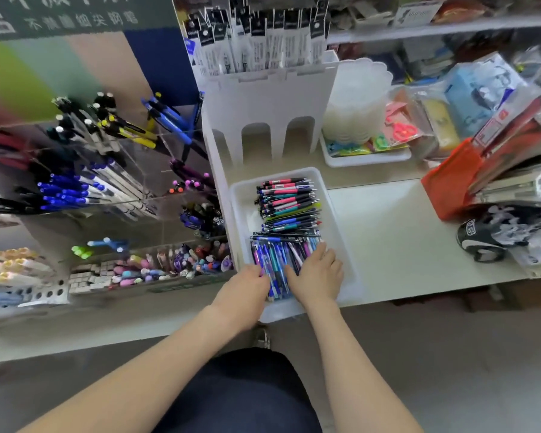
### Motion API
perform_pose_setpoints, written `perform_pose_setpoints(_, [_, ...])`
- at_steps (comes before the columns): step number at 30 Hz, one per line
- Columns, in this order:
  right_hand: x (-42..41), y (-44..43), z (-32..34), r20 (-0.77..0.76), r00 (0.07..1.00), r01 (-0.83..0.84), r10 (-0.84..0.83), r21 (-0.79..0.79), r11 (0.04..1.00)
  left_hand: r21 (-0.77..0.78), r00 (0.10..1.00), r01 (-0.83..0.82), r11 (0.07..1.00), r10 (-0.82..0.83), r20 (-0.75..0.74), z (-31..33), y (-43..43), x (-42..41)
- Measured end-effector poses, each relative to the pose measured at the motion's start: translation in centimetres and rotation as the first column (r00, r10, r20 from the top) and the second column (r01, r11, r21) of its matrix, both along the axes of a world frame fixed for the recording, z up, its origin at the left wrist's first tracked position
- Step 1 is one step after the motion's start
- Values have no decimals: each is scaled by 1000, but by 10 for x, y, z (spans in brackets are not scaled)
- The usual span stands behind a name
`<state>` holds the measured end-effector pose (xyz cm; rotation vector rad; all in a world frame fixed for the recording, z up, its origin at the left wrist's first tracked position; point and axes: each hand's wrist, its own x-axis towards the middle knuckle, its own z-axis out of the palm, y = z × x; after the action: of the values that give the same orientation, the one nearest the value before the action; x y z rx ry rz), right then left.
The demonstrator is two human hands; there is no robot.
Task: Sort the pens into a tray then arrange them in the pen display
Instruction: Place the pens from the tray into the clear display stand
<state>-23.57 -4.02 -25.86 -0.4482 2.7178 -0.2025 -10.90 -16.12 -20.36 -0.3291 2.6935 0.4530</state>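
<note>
Cream counter (403, 239) w/ white plastic tray (338, 220); at its near end, R hand (319, 276) flat on multicoloured pens (278, 257), L hand (247, 289) touching them, grip unclear.

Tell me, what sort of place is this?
Most likely a stationery shop: a clear, well-stocked pen display, packaged refills hanging above, and a white tray of loose pens on the counter.

I see pens (289, 207) in the tray (244, 212). The pen display (107, 182) stands left of the tray, a slotted rack (269, 98) behind it.
</note>
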Motion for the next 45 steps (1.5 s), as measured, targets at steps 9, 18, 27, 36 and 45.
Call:
perform_pose_setpoints(9, [-6, -11, -10, -78, 997, 6, -1, 63, 998, -40, 995, -62, 997, 59, -74, 1, -5, -9])
perform_pose_setpoints(18, [-19, -34, -4, 94, 995, 29, -40, 110, 994, -29, 995, -50, 998, 47, -84, 2, -6, -7])
perform_pose_setpoints(27, [-26, -30, 10, 150, 982, 105, -111, 52, 993, 32, 997, -67, 997, 68, -27, 7, -14, -3])
perform_pose_setpoints(36, [-45, -10, 56, 314, 921, 253, -232, -26, 967, 78, 994, -113, 991, 113, 5, 17, -14, -6])
perform_pose_setpoints(45, [-33, 15, 104, 542, 833, 195, -115, -92, 976, 292, 967, -247, 924, 256, 8, 39, -10, -16])
